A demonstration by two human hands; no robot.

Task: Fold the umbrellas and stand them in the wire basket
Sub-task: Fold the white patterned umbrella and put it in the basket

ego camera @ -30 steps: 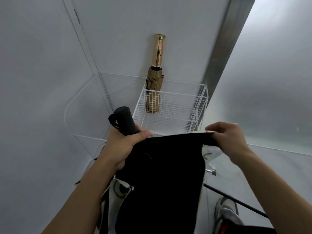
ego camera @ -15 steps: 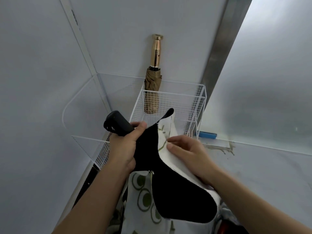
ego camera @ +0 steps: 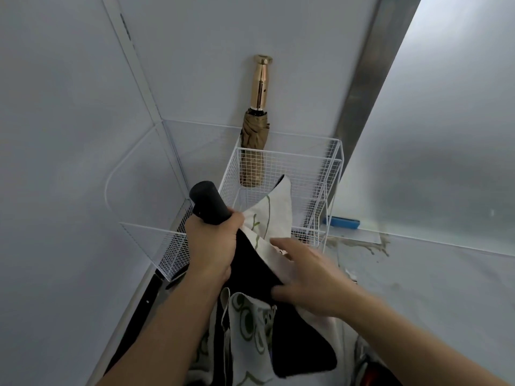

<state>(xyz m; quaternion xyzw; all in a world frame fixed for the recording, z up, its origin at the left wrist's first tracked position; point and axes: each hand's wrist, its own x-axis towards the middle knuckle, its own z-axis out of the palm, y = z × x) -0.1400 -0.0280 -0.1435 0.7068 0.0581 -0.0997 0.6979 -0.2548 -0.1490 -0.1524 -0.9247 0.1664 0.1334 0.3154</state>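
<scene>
Against grey walls, left hand (ego camera: 211, 243) still grips handle (ego camera: 207, 203); right hand (ego camera: 309, 277) now flat, unclenched on canopy (ego camera: 274, 218).

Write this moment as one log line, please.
left hand: grips black handle | right hand: smoothing umbrella cloth | tan umbrella: upright in wire basket | stage: folding, not yet stowed

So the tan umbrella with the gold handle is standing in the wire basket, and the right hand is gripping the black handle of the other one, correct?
Not quite. In the head view the left hand grips the black handle; the right hand is wrapping the canopy. The tan umbrella does stand in the wire basket.
</scene>
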